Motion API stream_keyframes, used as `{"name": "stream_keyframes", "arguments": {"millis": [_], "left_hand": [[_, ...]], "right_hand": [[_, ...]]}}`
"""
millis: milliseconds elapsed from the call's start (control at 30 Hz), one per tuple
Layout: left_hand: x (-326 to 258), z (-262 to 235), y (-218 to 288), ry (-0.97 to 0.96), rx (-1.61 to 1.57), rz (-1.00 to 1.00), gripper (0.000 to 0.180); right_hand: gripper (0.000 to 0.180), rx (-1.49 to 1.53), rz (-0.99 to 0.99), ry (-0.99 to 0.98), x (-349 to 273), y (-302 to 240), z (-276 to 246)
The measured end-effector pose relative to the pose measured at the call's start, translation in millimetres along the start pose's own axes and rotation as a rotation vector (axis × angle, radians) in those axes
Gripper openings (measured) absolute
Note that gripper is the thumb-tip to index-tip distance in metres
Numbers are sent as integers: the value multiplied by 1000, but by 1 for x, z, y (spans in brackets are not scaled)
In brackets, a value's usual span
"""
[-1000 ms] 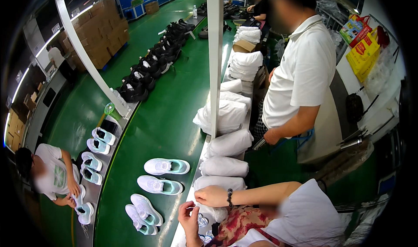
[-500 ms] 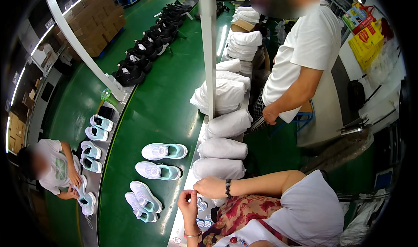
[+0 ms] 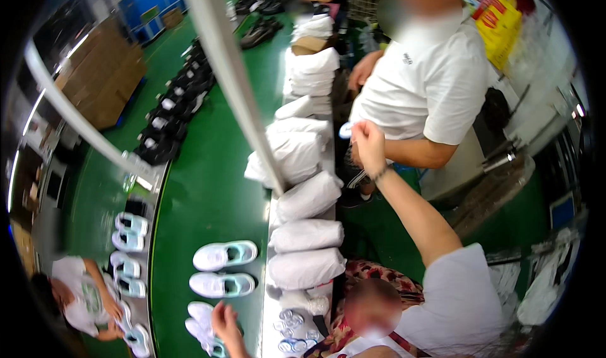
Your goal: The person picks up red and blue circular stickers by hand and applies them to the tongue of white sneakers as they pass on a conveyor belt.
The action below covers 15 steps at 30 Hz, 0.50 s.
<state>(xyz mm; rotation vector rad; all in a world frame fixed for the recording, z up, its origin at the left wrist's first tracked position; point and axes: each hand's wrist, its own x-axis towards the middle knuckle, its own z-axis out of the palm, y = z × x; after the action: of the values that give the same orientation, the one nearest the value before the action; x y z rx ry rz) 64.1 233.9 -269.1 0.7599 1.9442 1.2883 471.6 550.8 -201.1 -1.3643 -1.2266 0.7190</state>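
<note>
My left hand [image 3: 224,319] reaches out low over the green conveyor belt [image 3: 208,187] and touches a pair of white shoes [image 3: 201,323] at its near end; its grip is hidden. My right hand [image 3: 369,145], with a band on the wrist, is raised with curled fingers close to the forearm of a standing person in a white shirt [image 3: 429,87]. A small white and blue object [image 3: 345,129] sits just left of that hand; whether I hold it is unclear.
Two more white shoes [image 3: 225,255] [image 3: 222,285] lie on the belt. Stuffed white bags [image 3: 306,232] line the table edge. Black shoes [image 3: 170,115] sit farther up. A seated person [image 3: 82,298] handles white shoes at lower left. A slanted white post [image 3: 233,74] crosses the view.
My right arm has lifted from the table edge up toward the standing person. My left hand has moved left onto the white shoes. The view has shifted closer to the standing person.
</note>
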Motion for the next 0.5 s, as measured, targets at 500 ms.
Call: {"name": "stream_keyframes", "arguments": {"millis": [500], "left_hand": [[-65, -21, -71, 211, 221, -389, 22]], "right_hand": [[13, -727, 299, -226, 235, 295, 24]]}}
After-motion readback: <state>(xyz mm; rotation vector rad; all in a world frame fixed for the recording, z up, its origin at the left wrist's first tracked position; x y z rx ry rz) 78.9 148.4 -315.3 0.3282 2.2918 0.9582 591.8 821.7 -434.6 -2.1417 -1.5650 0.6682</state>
